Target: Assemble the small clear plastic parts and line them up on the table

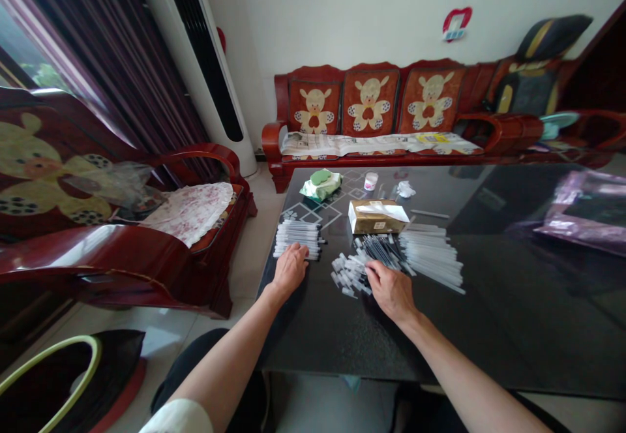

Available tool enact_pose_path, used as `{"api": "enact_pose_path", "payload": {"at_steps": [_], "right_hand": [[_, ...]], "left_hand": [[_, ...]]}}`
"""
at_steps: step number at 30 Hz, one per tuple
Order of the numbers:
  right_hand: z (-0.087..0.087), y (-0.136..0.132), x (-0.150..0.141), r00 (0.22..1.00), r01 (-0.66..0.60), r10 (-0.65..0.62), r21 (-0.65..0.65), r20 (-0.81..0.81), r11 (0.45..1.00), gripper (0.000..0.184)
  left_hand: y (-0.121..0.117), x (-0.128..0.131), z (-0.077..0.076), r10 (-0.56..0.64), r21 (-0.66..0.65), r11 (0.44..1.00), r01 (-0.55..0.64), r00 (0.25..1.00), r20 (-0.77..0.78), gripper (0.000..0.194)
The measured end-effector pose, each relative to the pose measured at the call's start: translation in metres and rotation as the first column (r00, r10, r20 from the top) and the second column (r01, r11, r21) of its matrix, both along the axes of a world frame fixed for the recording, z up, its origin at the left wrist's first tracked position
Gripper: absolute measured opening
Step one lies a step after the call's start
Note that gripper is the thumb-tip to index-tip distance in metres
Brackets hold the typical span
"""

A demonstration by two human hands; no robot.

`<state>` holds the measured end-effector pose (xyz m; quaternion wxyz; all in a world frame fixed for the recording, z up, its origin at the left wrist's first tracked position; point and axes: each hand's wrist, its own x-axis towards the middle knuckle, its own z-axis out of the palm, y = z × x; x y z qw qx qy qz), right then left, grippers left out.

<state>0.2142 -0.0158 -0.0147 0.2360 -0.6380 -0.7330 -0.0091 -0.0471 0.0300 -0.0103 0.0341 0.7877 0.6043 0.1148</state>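
Observation:
My left hand [292,267] is at the near edge of a row of pale pen-like sticks [297,232] with dark tips, laid side by side. Its fingers are curled over the nearest stick, seemingly gripping it. My right hand [394,289] reaches into a heap of short whitish caps [348,273], thumb and fingers pinched together at the heap's right side. What lies between those fingertips is mostly hidden. Just beyond are thin dark refills [381,248] in a bundle. To their right, long translucent white tubes [433,253] are fanned out.
A gold tissue box [376,218] stands behind the refills. Farther back on the dark glossy table [489,328] are a green wipes pack [321,186], a small jar [371,181] and crumpled tissue [405,189]. A purple plastic package [587,211] lies right. Wooden seats [195,270] stand around.

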Motion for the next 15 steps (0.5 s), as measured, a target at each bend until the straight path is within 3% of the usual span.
{"api": "enact_pose_path", "payload": {"at_steps": [10,15], "right_hand": [[0.001,-0.003,-0.002,0.998,-0.057,0.058,0.007,-0.023,0.998,0.028],[0.01,-0.008,-0.011,0.958,-0.187,0.166,-0.069,-0.233,0.98,0.028]], "left_hand": [[-0.004,0.006,0.001,-0.078,-0.046,0.996,0.078,0.997,0.007,0.007],[-0.015,0.022,0.012,-0.221,-0.009,0.975,0.222,0.974,0.059,0.012]]}}
